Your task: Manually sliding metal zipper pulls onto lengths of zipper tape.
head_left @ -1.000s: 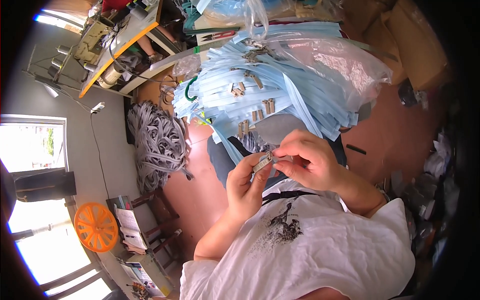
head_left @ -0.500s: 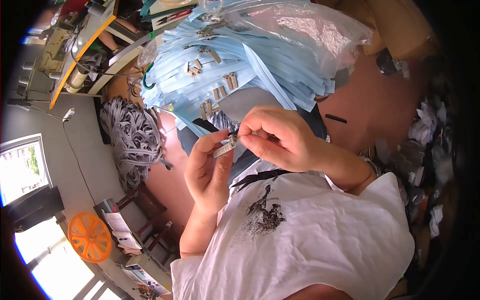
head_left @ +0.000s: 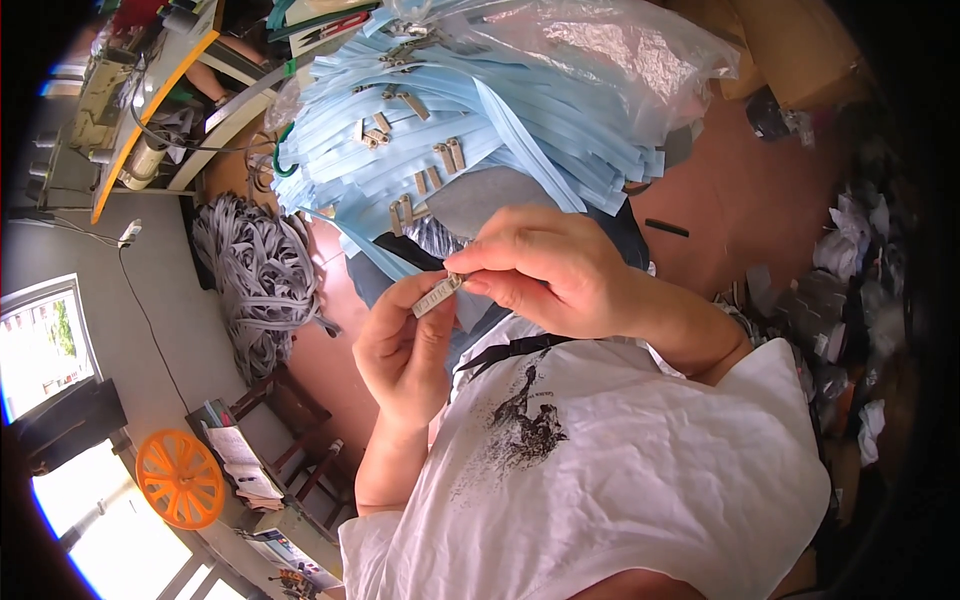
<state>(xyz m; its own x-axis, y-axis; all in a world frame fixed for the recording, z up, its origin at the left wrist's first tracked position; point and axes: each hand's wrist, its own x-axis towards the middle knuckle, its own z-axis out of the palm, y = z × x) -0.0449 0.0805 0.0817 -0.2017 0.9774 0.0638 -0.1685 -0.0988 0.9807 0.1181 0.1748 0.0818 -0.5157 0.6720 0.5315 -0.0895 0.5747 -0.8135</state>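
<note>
A silver metal zipper pull (head_left: pixel 436 297) with raised lettering is held in front of my lap. My left hand (head_left: pixel 405 350) pinches its flat tab between thumb and fingers. At its slider end, the thumb and forefinger of my right hand (head_left: pixel 560 275) are closed, and the fingers hide part of that end. Beyond my hands a large bundle of light blue zipper tapes (head_left: pixel 420 130) spreads over my lap. Several loose metal zipper pulls (head_left: pixel 450 155) lie on the tapes, and more sit near the bundle's close edge.
Clear plastic sheeting (head_left: pixel 620 45) covers the far right of the bundle. A heap of grey tape (head_left: pixel 255 270) lies on the floor at left. Upper left stands an orange-edged sewing table (head_left: pixel 150 120), with another person's arm behind it. An orange wheel (head_left: pixel 180 478) is at lower left.
Both hands have shifted slightly left with the zipper pull. My right fingertips have moved in closer around its slider end, and the tab has turned to show more of its face.
</note>
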